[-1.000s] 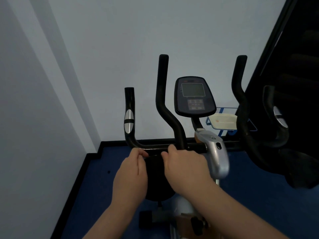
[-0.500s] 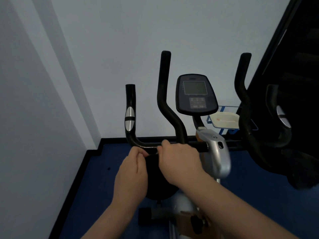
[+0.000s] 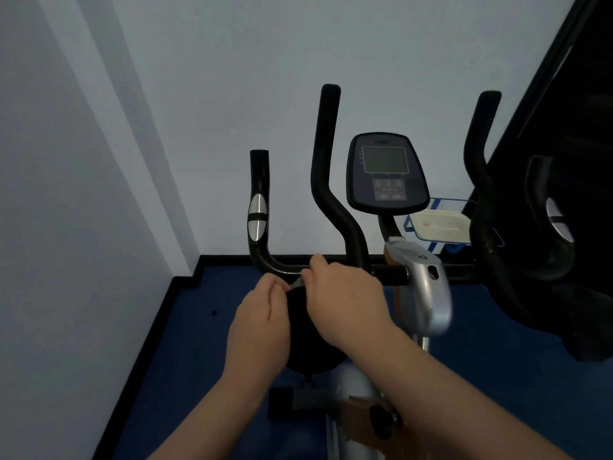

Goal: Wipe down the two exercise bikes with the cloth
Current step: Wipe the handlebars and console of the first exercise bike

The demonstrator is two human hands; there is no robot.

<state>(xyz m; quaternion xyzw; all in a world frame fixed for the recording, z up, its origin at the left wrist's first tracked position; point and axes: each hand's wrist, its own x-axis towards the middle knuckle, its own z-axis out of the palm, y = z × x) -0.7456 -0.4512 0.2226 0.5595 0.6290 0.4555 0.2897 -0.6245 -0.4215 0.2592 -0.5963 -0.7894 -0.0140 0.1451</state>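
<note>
- Two pale matte walls (image 3: 232, 78) meet in a corner beyond both hands, and a black skirting strip runs along their foot.
- One blue floor (image 3: 185, 360) spreads beneath the hands, flat and dull.
- One exercise bike (image 3: 428, 293) stands straight ahead of the hands, with a silver moulded stem housing to the right of the right hand. A second dark machine at the far right edge is too shadowed to identify.
- Four black tubular handlebar posts show: two short ones, each with a silver oval sensor pad, and two long bent ones rising above the hands.
- One horizontal handlebar crossbar (image 3: 285, 267), glossy black and round, lies just above and touching the fingers.
- One oval console (image 3: 386, 174), dark plastic with a grey rectangular screen and a block of buttons, sits up and to the right of the hands.
- One pale rectangular tray (image 3: 441, 225) on a blue frame sits beyond the console, well apart from the hands.
- The right hand (image 3: 345, 303) has its grip clenched, the fingers curled at the crossbar.
- The left hand (image 3: 262, 323) has its grip curled too, the fingertips pinching just beside the right hand.
- One cloth (image 3: 297, 283) shows only as a small pale scrap between the two hands, under the crossbar. Which grip holds it I cannot tell.
</note>
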